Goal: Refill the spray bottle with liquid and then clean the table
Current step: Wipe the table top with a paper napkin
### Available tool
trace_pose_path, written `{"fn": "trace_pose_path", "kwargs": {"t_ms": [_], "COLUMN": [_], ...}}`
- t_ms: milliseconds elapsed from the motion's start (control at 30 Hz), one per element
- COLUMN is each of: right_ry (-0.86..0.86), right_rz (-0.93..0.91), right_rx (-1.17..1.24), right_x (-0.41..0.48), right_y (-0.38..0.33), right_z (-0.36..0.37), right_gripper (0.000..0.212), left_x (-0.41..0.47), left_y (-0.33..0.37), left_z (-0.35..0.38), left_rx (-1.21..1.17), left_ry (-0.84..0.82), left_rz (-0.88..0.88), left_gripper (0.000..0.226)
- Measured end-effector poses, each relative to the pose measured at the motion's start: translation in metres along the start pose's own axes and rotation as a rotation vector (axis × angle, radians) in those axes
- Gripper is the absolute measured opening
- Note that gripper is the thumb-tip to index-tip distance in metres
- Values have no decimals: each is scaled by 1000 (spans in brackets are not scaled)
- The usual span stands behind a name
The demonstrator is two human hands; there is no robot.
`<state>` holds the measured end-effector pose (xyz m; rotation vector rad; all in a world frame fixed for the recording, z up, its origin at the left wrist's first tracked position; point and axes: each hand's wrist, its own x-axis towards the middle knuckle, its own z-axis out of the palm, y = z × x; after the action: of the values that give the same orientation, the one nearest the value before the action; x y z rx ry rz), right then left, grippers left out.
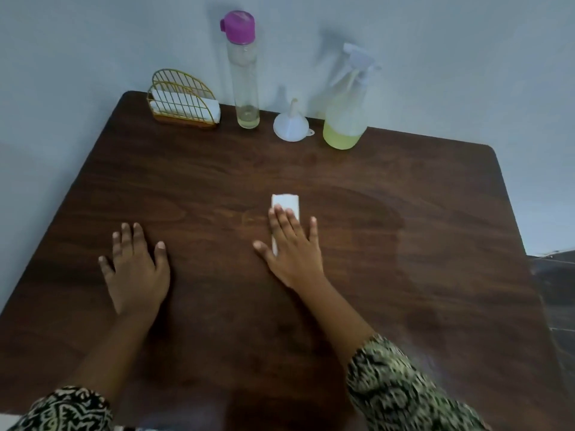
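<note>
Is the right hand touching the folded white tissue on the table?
Touching. The head view shows the right hand lying flat on the folded tissue, with its straight fingers covering the tissue's near part.

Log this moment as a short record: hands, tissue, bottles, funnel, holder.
left hand: flat on the table, holding nothing
right hand: straight fingers pressing the folded tissue
spray bottle: upright at back, yellow liquid low
tall bottle: upright, pink cap on, nearly empty
funnel: mouth down between the bottles
napkin holder: back left, napkins inside
</note>
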<state>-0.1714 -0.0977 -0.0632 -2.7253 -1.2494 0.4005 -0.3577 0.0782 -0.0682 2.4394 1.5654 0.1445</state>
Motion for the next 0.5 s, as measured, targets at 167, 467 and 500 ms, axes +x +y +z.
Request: {"fn": "trace_pose_path", "kwargs": {"t_ms": [167,467,500], "right_ry": [76,42,27], "right_rz": [381,80,-1], "right_rx": [64,101,102], "right_x": [27,140,134], "right_y": [74,-44,-61], "right_z": [-19,-20,-17], "right_gripper": [76,82,81], "left_x": [0,1,1], "left_y": [1,-1,-1], "left_z": [1,3,3], "left_rx": [0,12,11], "left_ry": [17,20,22], "left_rz": [0,1,1], "left_gripper": [57,57,57]}}
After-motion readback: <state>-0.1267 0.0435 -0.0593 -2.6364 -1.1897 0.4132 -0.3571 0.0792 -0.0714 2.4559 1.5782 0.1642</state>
